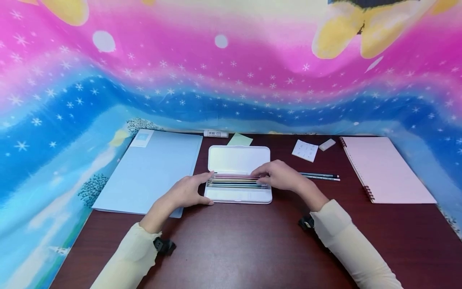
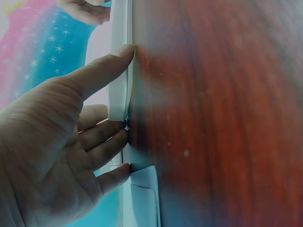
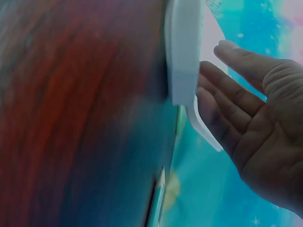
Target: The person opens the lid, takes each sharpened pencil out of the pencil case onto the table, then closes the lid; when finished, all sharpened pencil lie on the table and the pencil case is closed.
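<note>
An open white rectangular pencil case (image 1: 231,195) lies between the hands; the left hand (image 1: 183,192), thumb and fingers spread wide, touches its left end; the right hand's (image 1: 283,176) fingers curve loosely over the slim multicoloured pencils (image 1: 234,183), any grip unclear

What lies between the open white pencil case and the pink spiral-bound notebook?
In the head view: two dark pencils, a square printed white paper, a white block eraser and the right forearm.

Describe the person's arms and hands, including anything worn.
The left sleeve and right sleeve are long, pale cream and wrinkled. A small black gadget shows at each cuff, left and right. Neither the left hand nor the right hand wears a glove.
</note>
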`<state>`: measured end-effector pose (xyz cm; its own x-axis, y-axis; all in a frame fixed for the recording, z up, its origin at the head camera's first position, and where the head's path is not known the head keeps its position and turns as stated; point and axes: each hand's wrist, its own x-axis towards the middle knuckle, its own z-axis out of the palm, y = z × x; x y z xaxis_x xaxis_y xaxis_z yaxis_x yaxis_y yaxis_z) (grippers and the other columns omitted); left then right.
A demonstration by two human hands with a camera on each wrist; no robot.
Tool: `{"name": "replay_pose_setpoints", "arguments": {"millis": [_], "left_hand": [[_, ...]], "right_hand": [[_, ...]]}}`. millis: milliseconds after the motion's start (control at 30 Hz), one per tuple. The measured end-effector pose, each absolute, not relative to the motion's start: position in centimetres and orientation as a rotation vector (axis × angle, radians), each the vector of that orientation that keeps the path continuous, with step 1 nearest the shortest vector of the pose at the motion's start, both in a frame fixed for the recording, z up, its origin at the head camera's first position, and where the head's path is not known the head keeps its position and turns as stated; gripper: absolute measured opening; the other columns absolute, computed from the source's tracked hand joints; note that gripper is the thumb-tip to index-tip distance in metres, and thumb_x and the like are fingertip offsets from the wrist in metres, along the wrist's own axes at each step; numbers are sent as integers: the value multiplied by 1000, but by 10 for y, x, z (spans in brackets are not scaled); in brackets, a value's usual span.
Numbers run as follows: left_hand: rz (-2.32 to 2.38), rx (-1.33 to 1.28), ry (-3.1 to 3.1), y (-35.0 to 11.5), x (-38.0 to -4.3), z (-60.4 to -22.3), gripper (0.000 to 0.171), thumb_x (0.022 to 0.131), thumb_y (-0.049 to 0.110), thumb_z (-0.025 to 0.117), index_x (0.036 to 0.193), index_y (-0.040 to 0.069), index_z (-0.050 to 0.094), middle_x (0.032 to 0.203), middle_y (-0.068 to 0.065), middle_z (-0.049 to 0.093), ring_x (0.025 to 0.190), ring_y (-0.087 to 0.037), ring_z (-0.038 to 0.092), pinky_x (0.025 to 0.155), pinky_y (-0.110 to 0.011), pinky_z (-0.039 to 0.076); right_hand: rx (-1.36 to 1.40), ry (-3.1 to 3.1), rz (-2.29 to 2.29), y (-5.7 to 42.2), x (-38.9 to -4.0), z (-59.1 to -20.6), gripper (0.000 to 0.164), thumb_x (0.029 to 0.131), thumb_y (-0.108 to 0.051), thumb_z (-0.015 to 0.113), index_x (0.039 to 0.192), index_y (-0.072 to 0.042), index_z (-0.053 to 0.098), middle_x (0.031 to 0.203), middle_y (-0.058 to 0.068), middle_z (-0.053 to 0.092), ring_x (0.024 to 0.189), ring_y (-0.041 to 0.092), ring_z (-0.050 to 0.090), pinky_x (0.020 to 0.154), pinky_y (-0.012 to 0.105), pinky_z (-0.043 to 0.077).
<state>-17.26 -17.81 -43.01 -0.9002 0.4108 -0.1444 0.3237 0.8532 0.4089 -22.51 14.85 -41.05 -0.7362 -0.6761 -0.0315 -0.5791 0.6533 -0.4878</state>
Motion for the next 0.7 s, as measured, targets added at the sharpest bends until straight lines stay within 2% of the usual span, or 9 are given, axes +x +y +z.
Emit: {"name": "replay_pose_setpoints", "arguments": {"millis": [133, 367, 533, 700], "left_hand": [[564, 564, 2805, -178, -172, -431, 95, 78, 46, 86, 156, 14, 42, 156, -9, 50, 139, -32, 52, 111, -50, 44], [570, 558, 2798, -177, -172, -432, 95, 78, 45, 86, 157, 15, 41, 156, -8, 49, 139, -32, 52, 111, -51, 44], [576, 566, 2802, -177, -172, -431, 95, 78, 44, 86, 156, 15, 42, 155, -9, 50, 138, -32, 52, 111, -51, 45], [572, 564, 2808, -177, -172, -430, 95, 78, 44, 87, 156, 15, 42, 155, -9, 50, 138, -32, 53, 110, -51, 45]], "right_hand": [[-1038, 2696, -557, 140, -225, -415, 27, 94, -19, 73, 121, -23, 77, 115, -4, 77, 107, 11, 70, 97, 39, 55], [-1084, 2795, -269, 123, -216, -413, 24, 91, -17, 76, 114, -21, 79, 107, 0, 77, 94, 14, 70, 86, 38, 57], [-1105, 2832, -138, 113, -212, -410, 21, 90, -13, 75, 110, -19, 80, 98, 2, 76, 80, 14, 64, 77, 35, 56], [-1122, 2841, -93, 111, -210, -408, 21, 91, -12, 73, 109, -19, 80, 97, 2, 76, 75, 13, 61, 73, 32, 54]]}}
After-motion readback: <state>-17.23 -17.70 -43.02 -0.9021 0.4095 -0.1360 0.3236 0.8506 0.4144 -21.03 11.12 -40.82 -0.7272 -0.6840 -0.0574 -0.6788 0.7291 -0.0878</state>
